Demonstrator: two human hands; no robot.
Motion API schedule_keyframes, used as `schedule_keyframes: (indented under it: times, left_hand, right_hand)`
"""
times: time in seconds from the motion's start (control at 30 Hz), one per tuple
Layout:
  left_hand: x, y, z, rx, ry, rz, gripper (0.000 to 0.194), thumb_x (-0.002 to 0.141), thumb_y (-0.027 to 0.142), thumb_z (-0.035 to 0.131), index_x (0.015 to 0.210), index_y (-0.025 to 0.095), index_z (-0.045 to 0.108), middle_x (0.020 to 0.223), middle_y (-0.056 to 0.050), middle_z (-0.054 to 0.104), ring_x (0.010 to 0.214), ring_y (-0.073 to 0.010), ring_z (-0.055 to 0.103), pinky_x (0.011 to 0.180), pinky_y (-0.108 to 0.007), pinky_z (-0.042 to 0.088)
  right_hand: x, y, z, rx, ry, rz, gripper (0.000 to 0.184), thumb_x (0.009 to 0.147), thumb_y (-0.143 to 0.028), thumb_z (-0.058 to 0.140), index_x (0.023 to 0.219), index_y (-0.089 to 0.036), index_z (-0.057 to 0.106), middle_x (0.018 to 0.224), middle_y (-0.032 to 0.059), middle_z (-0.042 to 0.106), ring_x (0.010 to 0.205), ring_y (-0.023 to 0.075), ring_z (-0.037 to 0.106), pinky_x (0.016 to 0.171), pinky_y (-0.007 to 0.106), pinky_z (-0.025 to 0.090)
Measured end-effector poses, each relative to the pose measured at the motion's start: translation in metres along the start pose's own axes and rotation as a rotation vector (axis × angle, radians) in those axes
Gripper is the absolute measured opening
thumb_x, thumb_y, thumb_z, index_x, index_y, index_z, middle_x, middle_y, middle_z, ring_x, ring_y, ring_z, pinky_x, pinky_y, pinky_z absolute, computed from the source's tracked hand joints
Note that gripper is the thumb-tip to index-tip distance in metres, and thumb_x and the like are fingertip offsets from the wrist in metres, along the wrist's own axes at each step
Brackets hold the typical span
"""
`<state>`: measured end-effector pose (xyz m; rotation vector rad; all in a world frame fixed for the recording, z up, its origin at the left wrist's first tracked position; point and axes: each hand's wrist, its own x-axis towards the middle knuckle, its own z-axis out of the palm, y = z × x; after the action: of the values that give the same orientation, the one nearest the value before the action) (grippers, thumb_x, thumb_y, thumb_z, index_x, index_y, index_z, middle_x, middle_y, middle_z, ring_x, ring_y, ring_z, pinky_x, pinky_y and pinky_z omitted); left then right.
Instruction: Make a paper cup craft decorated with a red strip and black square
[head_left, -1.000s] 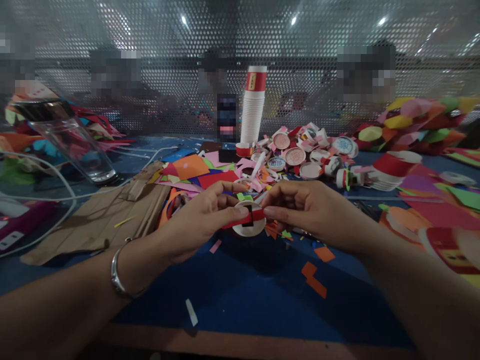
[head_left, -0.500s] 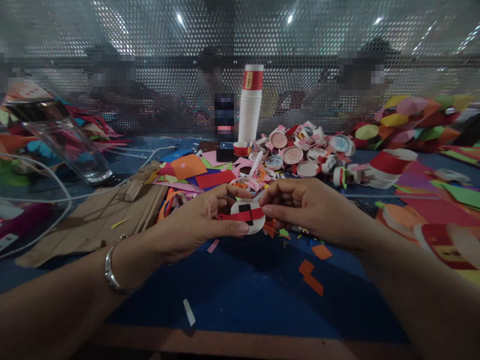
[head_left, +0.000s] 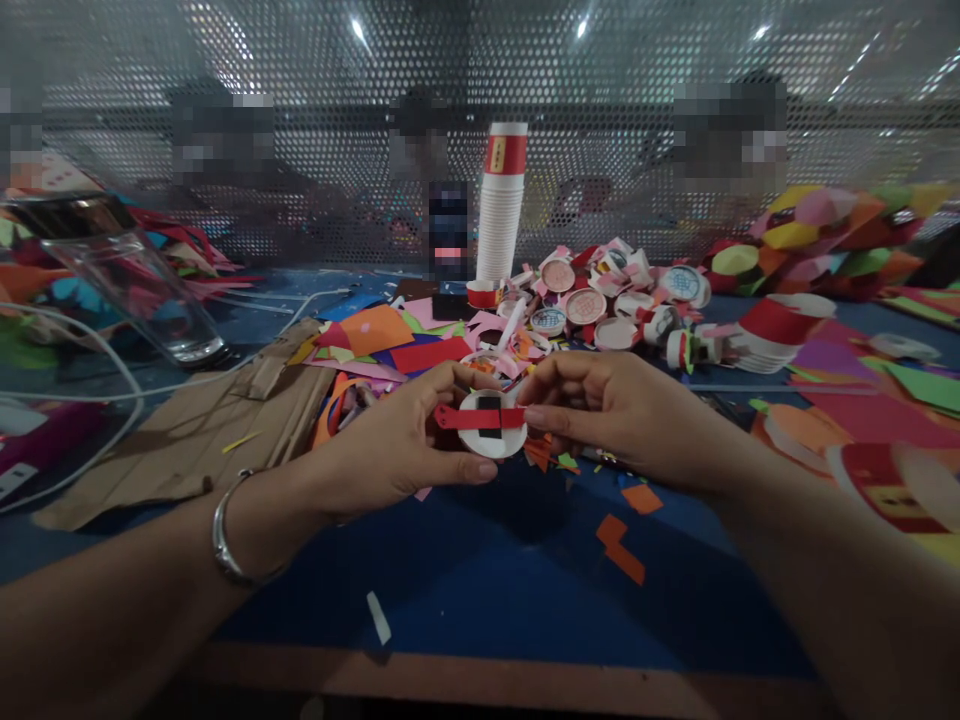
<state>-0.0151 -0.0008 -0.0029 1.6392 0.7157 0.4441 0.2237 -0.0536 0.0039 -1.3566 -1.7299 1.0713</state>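
Above the blue table I hold up a small white paper disc [head_left: 495,443], perhaps a cut cup bottom. Across its face runs a red paper strip [head_left: 469,419], over a black rectangle [head_left: 490,404]. My left hand [head_left: 409,430] cups the disc from the left, thumb at its lower edge and fingers curled behind. My right hand [head_left: 600,405] pinches the disc's right edge and the strip's right end between thumb and fingers. Its other fingertips are partly hidden. Just beyond both hands lies a heap of coloured paper scraps [head_left: 375,335].
A tall stack of paper cups [head_left: 501,215] stands at the back, beside piled cut cup pieces [head_left: 585,308]. Flattened cardboard [head_left: 187,435], a glass bottle [head_left: 161,290] and a white cable [head_left: 135,375] lie left. Cut cups [head_left: 780,330] and orange scraps [head_left: 622,550] are right.
The disc has tilted so the red strip lies nearly level and its punched left end shows. My left thumb has dropped from the disc's face to its lower edge.
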Motion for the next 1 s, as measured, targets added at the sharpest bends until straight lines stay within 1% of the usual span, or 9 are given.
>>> schedule_keyframes:
  times: [0.13, 0.23, 0.4, 0.57, 0.73, 0.83, 0.9, 0.97, 1.0]
  left_hand:
    - [0.0, 0.002, -0.002, 0.047, -0.01, -0.013, 0.065, 0.078, 0.037, 0.091, 0.13, 0.025, 0.055, 0.106, -0.001, 0.072, 0.081, -0.0148, 0.067, 0.061, -0.023, 0.05]
    - [-0.002, 0.003, 0.0, 0.084, -0.076, -0.018, 0.058, 0.079, 0.034, 0.09, 0.129, 0.026, 0.061, 0.11, -0.001, 0.074, 0.09, -0.0166, 0.07, 0.073, -0.027, 0.054]
    - [-0.005, 0.0, 0.005, 0.404, -0.146, 0.073, 0.059, 0.077, 0.046, 0.091, 0.131, 0.031, 0.069, 0.123, -0.002, 0.071, 0.112, -0.0252, 0.068, 0.095, -0.036, 0.052]
    - [-0.007, -0.003, 0.006, 0.678, -0.17, 0.11, 0.064, 0.082, 0.052, 0.085, 0.141, 0.032, 0.068, 0.115, -0.007, 0.063, 0.104, -0.0281, 0.065, 0.086, -0.037, 0.052]
    - [-0.01, 0.001, 0.004, 0.717, -0.181, 0.175, 0.066, 0.083, 0.032, 0.081, 0.146, 0.028, 0.062, 0.116, -0.006, 0.064, 0.097, -0.023, 0.064, 0.085, -0.034, 0.054]
    - [-0.003, 0.004, -0.014, 0.724, -0.054, 0.197, 0.064, 0.082, 0.019, 0.069, 0.144, 0.027, 0.062, 0.11, -0.004, 0.067, 0.088, -0.0189, 0.064, 0.074, -0.028, 0.053]
    - [0.006, 0.006, -0.037, 0.799, 0.159, 0.163, 0.049, 0.085, 0.023, 0.065, 0.135, 0.025, 0.068, 0.109, -0.005, 0.07, 0.085, -0.0185, 0.066, 0.073, -0.029, 0.053]
    - [0.017, 0.005, -0.065, 0.932, 0.46, 0.133, 0.036, 0.088, 0.028, 0.064, 0.123, 0.024, 0.073, 0.112, -0.006, 0.073, 0.092, -0.0208, 0.068, 0.081, -0.031, 0.055]
    - [0.022, 0.004, -0.079, 0.957, 0.537, 0.11, 0.036, 0.09, 0.03, 0.062, 0.123, 0.021, 0.072, 0.116, -0.009, 0.074, 0.095, -0.0231, 0.069, 0.085, -0.034, 0.055]
  right_hand:
    - [0.001, 0.001, -0.002, -0.053, 0.039, -0.014, 0.022, 0.092, -0.041, 0.073, 0.095, -0.02, 0.069, 0.083, 0.0046, 0.074, 0.072, 0.0169, 0.067, 0.066, 0.031, 0.053]
    - [0.001, 0.001, -0.004, -0.1, 0.102, -0.039, 0.019, 0.092, -0.039, 0.071, 0.092, -0.02, 0.068, 0.081, 0.0036, 0.071, 0.071, 0.0158, 0.063, 0.062, 0.03, 0.05]
    - [0.002, 0.002, -0.006, -0.21, 0.185, -0.088, 0.013, 0.091, -0.033, 0.067, 0.086, -0.021, 0.066, 0.075, 0.0013, 0.067, 0.069, 0.0154, 0.061, 0.062, 0.03, 0.048]
    - [0.003, 0.004, -0.006, -0.364, 0.205, -0.103, 0.011, 0.092, -0.031, 0.065, 0.088, -0.021, 0.067, 0.077, 0.0014, 0.069, 0.069, 0.0159, 0.059, 0.062, 0.031, 0.045]
    - [0.004, 0.003, -0.006, -0.417, 0.214, -0.088, 0.011, 0.092, -0.03, 0.064, 0.089, -0.021, 0.068, 0.076, 0.0009, 0.069, 0.067, 0.0163, 0.061, 0.062, 0.032, 0.045]
    - [0.004, 0.004, -0.005, -0.398, 0.218, -0.087, 0.012, 0.093, -0.031, 0.063, 0.089, -0.021, 0.067, 0.076, 0.0014, 0.07, 0.068, 0.0168, 0.062, 0.063, 0.032, 0.046]
    - [0.004, 0.005, -0.004, -0.39, 0.221, -0.084, 0.013, 0.094, -0.032, 0.062, 0.089, -0.021, 0.066, 0.076, 0.0017, 0.07, 0.067, 0.0167, 0.061, 0.062, 0.031, 0.045]
    - [0.004, 0.006, -0.004, -0.388, 0.221, -0.082, 0.014, 0.094, -0.032, 0.061, 0.088, -0.021, 0.065, 0.075, 0.0018, 0.069, 0.065, 0.0162, 0.06, 0.06, 0.031, 0.045]
    - [0.004, 0.006, -0.004, -0.388, 0.221, -0.085, 0.014, 0.095, -0.032, 0.061, 0.087, -0.021, 0.065, 0.074, 0.0017, 0.068, 0.064, 0.0159, 0.059, 0.06, 0.031, 0.044]
